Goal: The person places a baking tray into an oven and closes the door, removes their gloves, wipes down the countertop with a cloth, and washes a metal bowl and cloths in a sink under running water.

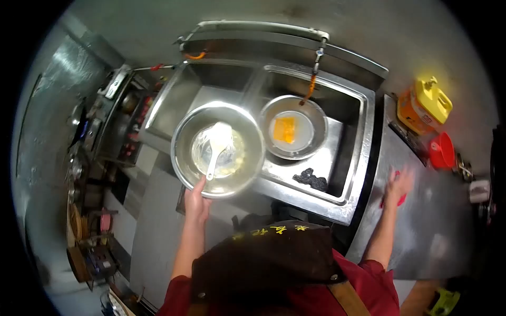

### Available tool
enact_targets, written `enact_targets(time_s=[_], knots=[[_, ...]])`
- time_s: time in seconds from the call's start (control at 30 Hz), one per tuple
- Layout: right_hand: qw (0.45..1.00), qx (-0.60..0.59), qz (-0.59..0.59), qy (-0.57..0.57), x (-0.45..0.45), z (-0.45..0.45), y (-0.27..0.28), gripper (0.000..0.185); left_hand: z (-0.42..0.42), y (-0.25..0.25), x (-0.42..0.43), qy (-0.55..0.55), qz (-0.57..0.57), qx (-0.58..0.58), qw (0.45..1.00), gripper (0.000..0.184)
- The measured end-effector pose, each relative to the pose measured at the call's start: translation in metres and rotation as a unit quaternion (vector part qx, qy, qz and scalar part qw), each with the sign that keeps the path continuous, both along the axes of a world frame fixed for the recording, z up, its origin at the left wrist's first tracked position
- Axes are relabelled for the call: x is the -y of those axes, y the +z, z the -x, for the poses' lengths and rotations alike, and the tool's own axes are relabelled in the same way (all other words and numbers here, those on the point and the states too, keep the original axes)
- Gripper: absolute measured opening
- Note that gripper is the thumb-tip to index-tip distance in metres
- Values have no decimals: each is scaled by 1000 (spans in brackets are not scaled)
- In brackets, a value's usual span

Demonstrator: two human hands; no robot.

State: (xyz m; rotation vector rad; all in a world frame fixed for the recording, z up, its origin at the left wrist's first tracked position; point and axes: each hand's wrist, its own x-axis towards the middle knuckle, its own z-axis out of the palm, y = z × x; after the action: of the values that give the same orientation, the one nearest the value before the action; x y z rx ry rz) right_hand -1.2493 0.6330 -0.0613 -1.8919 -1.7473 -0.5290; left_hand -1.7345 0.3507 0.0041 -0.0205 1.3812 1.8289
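My left hand (pixel 197 204) grips the near rim of a large steel mixing bowl (pixel 182 150), held over the left part of the double sink. In the bowl lies a white rice paddle (pixel 215 152), its handle end close to my thumb. Pale smears coat the bowl's inside. Over the steel counter at right, my right hand (pixel 399 187) is smeared by motion. Something red (pixel 401 200), perhaps a cloth, shows at the edges of that hand; whether the fingers hold it is hidden.
In the sink's right basin (pixel 337 147) stands a steel basin (pixel 322 124) with an orange-yellow block in cloudy liquid. Near it lies a black scouring pad (pixel 311 180). A hose (pixel 312 87) hangs above. A yellow jug (pixel 424 105) and red container (pixel 441 149) stand on the counter.
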Motion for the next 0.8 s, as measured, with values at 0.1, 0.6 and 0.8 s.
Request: enact_targets(time_s=[0.1,0.6,0.8], knots=[[858,-410,163,264,6,82,11,39,4,-2,-53,-81,14,-21,996,41],[560,-816,111,-96,55,71,32,42,-46,-51,-236,-745,52,-25,664,75],[597,-770,57,-220,15,-74,9,46,18,-156,-271,-601,218,-54,767,58]])
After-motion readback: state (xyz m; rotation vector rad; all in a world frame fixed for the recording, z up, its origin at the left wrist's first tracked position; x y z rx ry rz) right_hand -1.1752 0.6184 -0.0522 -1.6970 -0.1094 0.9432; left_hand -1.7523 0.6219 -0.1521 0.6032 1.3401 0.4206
